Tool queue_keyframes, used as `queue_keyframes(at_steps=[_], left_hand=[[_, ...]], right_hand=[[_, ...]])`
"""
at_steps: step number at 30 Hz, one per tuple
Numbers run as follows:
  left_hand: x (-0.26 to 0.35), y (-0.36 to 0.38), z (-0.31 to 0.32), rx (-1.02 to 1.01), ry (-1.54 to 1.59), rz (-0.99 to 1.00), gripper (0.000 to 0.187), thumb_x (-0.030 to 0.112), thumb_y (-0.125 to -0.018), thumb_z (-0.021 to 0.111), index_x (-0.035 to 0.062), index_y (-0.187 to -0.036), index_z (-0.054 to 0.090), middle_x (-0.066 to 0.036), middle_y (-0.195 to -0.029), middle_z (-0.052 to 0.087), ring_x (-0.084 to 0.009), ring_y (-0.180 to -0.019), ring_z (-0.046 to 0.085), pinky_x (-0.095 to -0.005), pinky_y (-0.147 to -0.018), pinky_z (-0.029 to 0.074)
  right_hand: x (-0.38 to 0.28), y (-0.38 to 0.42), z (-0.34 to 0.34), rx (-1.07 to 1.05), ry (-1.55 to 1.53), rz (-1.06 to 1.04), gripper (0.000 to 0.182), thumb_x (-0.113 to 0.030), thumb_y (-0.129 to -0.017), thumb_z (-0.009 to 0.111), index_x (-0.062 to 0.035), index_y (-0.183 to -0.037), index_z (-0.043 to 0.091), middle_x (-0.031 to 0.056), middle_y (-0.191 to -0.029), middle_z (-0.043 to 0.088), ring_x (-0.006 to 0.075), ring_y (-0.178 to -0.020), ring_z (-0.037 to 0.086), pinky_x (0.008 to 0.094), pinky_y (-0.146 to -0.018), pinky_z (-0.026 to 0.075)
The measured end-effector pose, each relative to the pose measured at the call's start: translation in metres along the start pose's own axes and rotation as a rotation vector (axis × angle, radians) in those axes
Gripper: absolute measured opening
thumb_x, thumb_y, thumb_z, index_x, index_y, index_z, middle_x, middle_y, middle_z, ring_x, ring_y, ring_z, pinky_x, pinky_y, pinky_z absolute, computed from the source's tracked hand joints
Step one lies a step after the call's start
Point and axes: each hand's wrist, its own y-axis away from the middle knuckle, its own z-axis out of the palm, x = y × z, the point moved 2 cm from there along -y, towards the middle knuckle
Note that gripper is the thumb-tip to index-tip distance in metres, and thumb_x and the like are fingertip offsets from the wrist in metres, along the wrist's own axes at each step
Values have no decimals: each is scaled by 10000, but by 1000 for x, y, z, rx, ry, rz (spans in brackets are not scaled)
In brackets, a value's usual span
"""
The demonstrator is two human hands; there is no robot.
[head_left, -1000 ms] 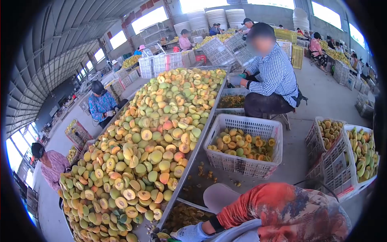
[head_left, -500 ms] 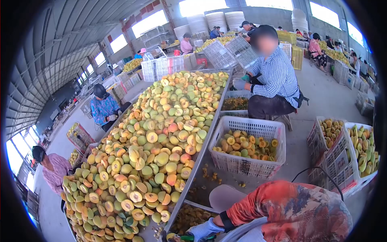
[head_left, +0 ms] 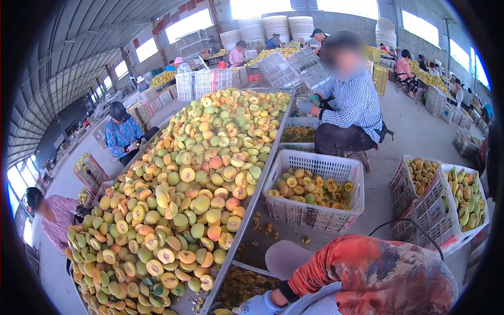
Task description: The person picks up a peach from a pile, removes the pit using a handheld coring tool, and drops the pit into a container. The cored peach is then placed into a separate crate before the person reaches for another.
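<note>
My right hand (head_left: pixel 258 304), in a pale blue-white glove, is at the bottom edge, below a black cuff and a red patterned sleeve (head_left: pixel 362 268). Its fingers are mostly cut off by the frame, so what they hold does not show. Close to its left lies a yellow-green fruit (head_left: pixel 223 311). Behind the hand is a crate of dark fruit pieces (head_left: pixel 244 286). A metal-edged table (head_left: pixel 251 209), heaped with halved and whole yellow-green fruit (head_left: pixel 184 194), stretches away on the left. My left hand is out of view.
White crates with fruit stand right of the table (head_left: pixel 315 212) and at far right (head_left: pixel 446 210). A person in a checked shirt (head_left: pixel 354 100) sits beyond. Two people (head_left: pixel 123 136) (head_left: pixel 58 218) are at the table's left side. Black tubing (head_left: pixel 415 223) curves near my sleeve.
The view has shifted slightly, moving most things left. The green-handled tool at my right glove no longer shows, and the glove sits lower and further left.
</note>
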Motion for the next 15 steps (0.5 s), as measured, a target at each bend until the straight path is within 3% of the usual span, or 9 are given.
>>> queue_keyframes(at_steps=[4,6,7,8,9,12,13,14,15], left_hand=[[16,5,7,42,36,65,355,292,-873,486,-42,-978,545,-117,-904,590,-215,-794,559,-328,-710,459],[26,10,11,-57,-197,426,401,293,-878,468,-66,-1048,520,-163,-1001,581,-237,-864,562,-347,-743,462],[24,5,10,-63,-203,420,401,293,-878,468,-66,-1048,520,-163,-1001,581,-237,-864,562,-347,-743,462],[24,1,13,-62,-417,696,416,298,-877,462,-63,-1079,509,-175,-1033,567,-240,-880,557,-355,-752,461],[23,-1,18,-60,-627,979,433,302,-877,457,-60,-1110,499,-186,-1064,554,-243,-897,552,-362,-761,460],[30,0,40,37,-703,1149,437,294,-884,441,-39,-1165,466,-198,-1140,510,-268,-953,538,-376,-782,462],[56,11,54,-28,-174,528,408,195,-825,564,14,-1175,459,-200,-1179,478,-300,-1021,515,-397,-802,463],[57,11,54,-25,-171,529,408,195,-825,564,14,-1175,459,-200,-1179,478,-300,-1021,515,-397,-802,463],[54,7,54,-89,-40,401,416,196,-811,583,14,-1165,459,-195,-1176,482,-303,-1031,510,-396,-802,466]], right_hand=[[12,-16,6,-33,-290,-153,308,-116,-656,635,-41,-951,586,152,-803,615,257,-764,583,372,-687,448],[14,-18,4,-139,-513,-240,302,-106,-655,637,-35,-945,588,133,-802,618,221,-755,562,355,-675,441],[19,-20,0,-156,-439,-273,290,-101,-657,635,-33,-936,590,121,-798,620,215,-741,556,350,-670,440],[20,-18,-7,-174,-366,-301,279,-97,-659,633,-31,-927,593,108,-794,621,208,-727,549,345,-666,438],[29,-20,-8,-230,-419,-165,265,-110,-679,635,-43,-933,601,112,-799,622,223,-746,553,349,-673,438],[23,-9,-27,-155,-393,-39,338,-147,-688,610,-32,-990,509,126,-744,586,237,-651,558,361,-579,434],[22,-5,-35,-124,-377,24,378,-166,-693,597,-27,-1018,463,133,-716,568,244,-604,561,367,-531,432],[23,-1,-39,-126,-374,22,378,-166,-693,597,-27,-1018,463,133,-716,568,244,-604,561,367,-531,432],[23,6,-44,60,-158,-55,388,-184,-702,598,-21,-1021,447,145,-726,574,281,-632,570,383,-539,436]])
